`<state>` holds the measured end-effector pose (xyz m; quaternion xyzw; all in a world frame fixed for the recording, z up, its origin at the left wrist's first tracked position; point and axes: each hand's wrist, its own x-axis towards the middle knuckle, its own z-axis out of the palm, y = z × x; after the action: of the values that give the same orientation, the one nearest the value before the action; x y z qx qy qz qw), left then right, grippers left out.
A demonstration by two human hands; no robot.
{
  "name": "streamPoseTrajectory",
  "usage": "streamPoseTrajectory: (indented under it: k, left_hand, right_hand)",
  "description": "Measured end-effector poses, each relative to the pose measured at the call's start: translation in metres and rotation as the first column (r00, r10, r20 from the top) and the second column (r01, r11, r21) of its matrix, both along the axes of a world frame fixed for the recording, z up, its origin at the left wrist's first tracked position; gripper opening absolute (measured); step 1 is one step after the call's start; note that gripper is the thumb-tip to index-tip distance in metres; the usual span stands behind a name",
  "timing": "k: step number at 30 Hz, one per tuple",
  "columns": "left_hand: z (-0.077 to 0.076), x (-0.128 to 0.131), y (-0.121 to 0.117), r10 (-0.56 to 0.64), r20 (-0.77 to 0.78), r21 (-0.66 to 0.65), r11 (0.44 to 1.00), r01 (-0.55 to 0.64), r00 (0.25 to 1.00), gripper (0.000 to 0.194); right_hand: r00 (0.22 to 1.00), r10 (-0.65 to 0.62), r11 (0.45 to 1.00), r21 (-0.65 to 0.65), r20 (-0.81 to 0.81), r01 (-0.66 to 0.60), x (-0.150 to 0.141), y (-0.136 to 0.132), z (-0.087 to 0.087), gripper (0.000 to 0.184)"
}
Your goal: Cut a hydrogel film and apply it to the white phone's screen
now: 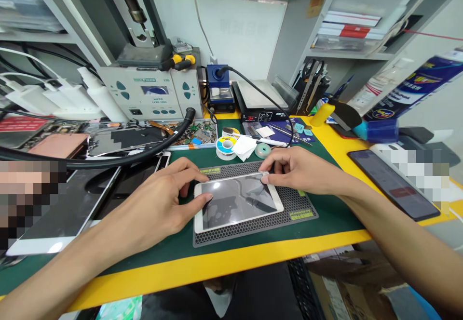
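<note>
A white-framed tablet lies face up on a grey honeycomb pad, its glossy screen reflecting light. My left hand holds the tablet's left end, thumb on the screen's edge and index finger at the top left corner. At the far edge, near the top right corner, my right hand pinches the tablet between thumb and curled fingers. Part of the pad shows in front of the tablet and to its right. What lies under the tablet is hidden.
Beyond the pad are a solder spool, white wipes and a tray of circuit boards. A thick black hose crosses the left side. Larger screens lie left; a phone lies right. A rework station stands behind.
</note>
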<state>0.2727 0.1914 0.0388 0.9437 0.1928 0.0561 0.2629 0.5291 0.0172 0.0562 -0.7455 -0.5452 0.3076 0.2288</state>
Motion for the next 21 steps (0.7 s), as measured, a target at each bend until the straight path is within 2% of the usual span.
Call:
streamPoseTrajectory:
  k: [21]
  left_hand:
    - [-0.0014,-0.0013,0.0012,0.016,-0.019,-0.03,0.999,-0.016,1.0,0.042]
  right_hand:
    - [1.0,0.016,1.0,0.006,0.01,-0.016,0.0007,-0.0006,-0.0009,0.028]
